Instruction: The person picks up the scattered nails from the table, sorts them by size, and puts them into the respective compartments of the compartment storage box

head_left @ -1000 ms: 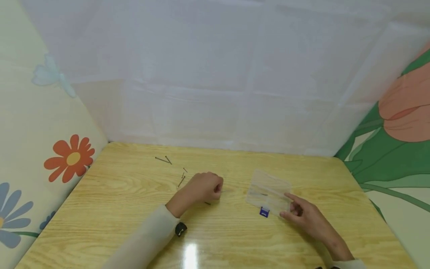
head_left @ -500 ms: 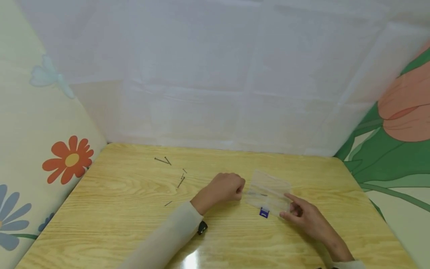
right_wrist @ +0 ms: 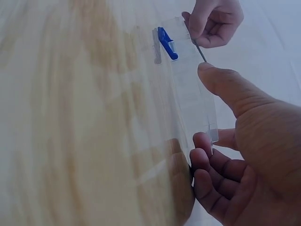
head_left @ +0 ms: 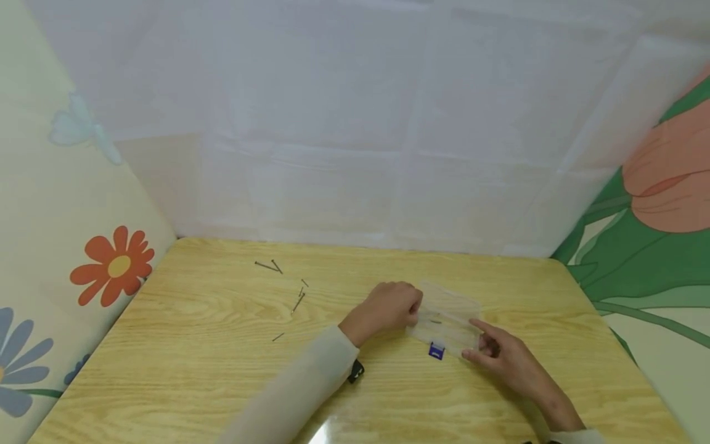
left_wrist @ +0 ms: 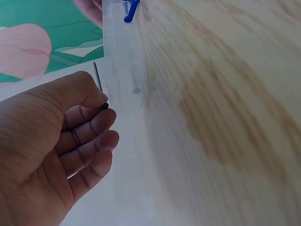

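Observation:
My left hand (head_left: 391, 305) pinches a thin dark nail (left_wrist: 98, 75) between thumb and forefinger, its black head at the fingertips and its shaft pointing away. That hand is at the left end of a clear plastic box (head_left: 452, 301), and its nail is by the box's upper edge. A blue latch (head_left: 436, 351) sits on the box's near side. At the box's right end, my right hand (head_left: 510, 361) holds it, thumb at the rim and fingers curled about the end. Another small dark piece (head_left: 436, 321) shows through the clear plastic.
Several nails lie on the wooden table (head_left: 211, 370) to the left: a dark pair (head_left: 269, 266) at the back, small ones nearer the middle, and a lone thin nail (head_left: 278, 337) closer to me. A white sheet (head_left: 333, 123) stands behind the table.
My left hand has moved right with the nail, from the table's middle to the box's left end. The lone thin nail on the table has come into full view. My right hand and the box stay put.

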